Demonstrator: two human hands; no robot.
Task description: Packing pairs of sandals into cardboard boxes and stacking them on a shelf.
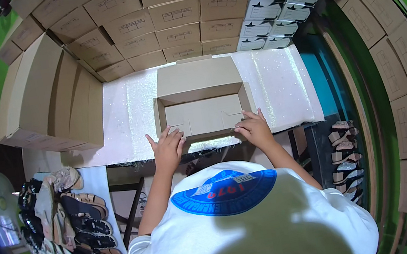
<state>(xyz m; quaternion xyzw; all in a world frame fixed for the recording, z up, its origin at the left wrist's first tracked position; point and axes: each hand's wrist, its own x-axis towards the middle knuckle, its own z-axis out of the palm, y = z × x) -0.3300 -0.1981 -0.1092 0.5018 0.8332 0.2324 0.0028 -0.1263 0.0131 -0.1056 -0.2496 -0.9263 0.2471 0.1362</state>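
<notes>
An open brown cardboard box (204, 113) lies on the white sparkly tabletop right in front of me. Its lid flap (197, 77) is folded back on the far side, and nothing lies inside. At the box's near left corner is my left hand (168, 147), fingers spread and touching the near wall. My right hand (255, 129) rests at the near right corner, fingers apart, with some fingertips reaching over the edge. Both hands are open. The near wall's outer face is partly hidden from above.
Stacked brown boxes (175, 15) line the table's back, with white boxes (263, 7) at their right. More brown boxes stand on the left (48, 106) and along the right wall (398, 51). Several shoes and sandals (87, 214) cover a lower surface at left; others fill a right-hand rack (346, 157).
</notes>
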